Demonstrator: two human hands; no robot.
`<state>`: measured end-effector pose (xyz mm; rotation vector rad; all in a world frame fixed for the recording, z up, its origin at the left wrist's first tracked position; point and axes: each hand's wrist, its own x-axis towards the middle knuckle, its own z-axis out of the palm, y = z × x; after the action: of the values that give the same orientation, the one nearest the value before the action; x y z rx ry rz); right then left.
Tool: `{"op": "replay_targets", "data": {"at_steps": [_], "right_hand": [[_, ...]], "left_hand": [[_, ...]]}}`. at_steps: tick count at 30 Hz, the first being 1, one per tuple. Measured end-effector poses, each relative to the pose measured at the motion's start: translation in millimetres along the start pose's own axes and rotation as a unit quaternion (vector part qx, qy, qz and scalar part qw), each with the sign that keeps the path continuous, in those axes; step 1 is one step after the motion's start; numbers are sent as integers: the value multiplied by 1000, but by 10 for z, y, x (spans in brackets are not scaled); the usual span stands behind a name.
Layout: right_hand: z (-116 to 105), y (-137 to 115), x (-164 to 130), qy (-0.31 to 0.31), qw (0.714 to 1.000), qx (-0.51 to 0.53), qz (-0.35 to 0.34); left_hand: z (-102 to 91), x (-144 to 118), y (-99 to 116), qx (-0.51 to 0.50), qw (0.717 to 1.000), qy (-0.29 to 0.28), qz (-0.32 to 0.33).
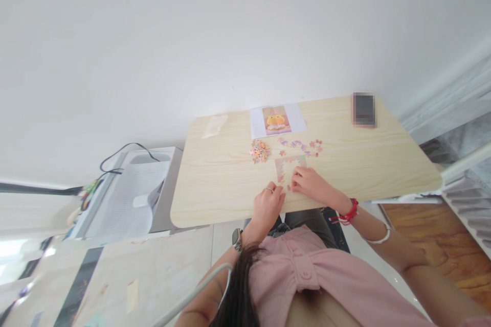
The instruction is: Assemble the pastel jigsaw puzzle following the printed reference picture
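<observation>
A partly joined jigsaw puzzle border (279, 167) lies near the table's front edge, with pale wood showing inside it. My left hand (267, 203) rests at its lower left corner, fingers curled and fingertips drawn together; what they hold, if anything, is hidden. Over the border's right side, my right hand (310, 183) is bent downward with closed fingers, covering whatever is beneath them. One loose puzzle piece (289, 188) lies between the two hands. Behind the border are scattered pink and purple pieces (297, 144), and a heap of mixed puzzle pieces (260, 151) sits to the left.
A printed picture sheet (256, 122) with a yellow figure lies at the back of the wooden table (218, 179). A phone-like dark object (364, 110), blurred out, is at the back right. A clear sheet (215, 125) lies back left. Left of the table stands a white unit (161, 156).
</observation>
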<state>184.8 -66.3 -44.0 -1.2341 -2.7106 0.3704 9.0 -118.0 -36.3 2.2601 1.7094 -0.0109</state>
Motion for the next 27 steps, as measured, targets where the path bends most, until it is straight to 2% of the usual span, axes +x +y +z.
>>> {"op": "replay_targets", "data": {"at_steps": [9, 18, 27], "right_hand": [[12, -35, -20, 12, 1000, 24, -16], [54, -184, 121, 40, 999, 0, 0], [71, -245, 191, 27, 998, -57, 11]], "left_hand": [[21, 62, 16, -1, 1000, -5, 11], [-24, 40, -191, -15, 999, 30, -17], [-45, 28, -166, -29, 1000, -4, 3]]}}
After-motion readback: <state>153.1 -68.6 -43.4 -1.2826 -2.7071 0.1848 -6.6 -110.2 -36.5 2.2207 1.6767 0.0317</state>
